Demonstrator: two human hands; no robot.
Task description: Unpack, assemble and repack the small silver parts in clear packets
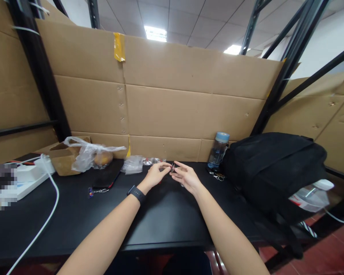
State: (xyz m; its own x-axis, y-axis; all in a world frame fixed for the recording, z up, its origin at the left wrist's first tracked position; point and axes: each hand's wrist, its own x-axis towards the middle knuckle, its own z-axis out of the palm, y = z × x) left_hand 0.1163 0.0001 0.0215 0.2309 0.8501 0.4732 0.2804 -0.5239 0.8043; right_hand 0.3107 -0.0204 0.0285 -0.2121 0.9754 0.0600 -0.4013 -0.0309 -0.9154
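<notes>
My left hand [157, 176] and my right hand [187, 178] meet above the middle of the black table. Between their fingertips is a small, dark, shiny piece [172, 167], too small to tell its kind. Both hands pinch it, thumb against fingers, from opposite sides. A dark watch sits on my left wrist. Something small and light lies on the table under my right hand, mostly covered by it. Just behind the hands are clear plastic bags [132, 164] and small shiny packets [149, 161].
Left: a white power strip [34, 177] with a cable, a cardboard box [63, 158], a knotted plastic bag [87, 154], a black pouch [106, 176] and a keychain [100, 190]. Right: a blue-capped bottle [218, 151], metal rings [217, 175] and a black backpack [275, 168]. Cardboard [166, 103] walls the back.
</notes>
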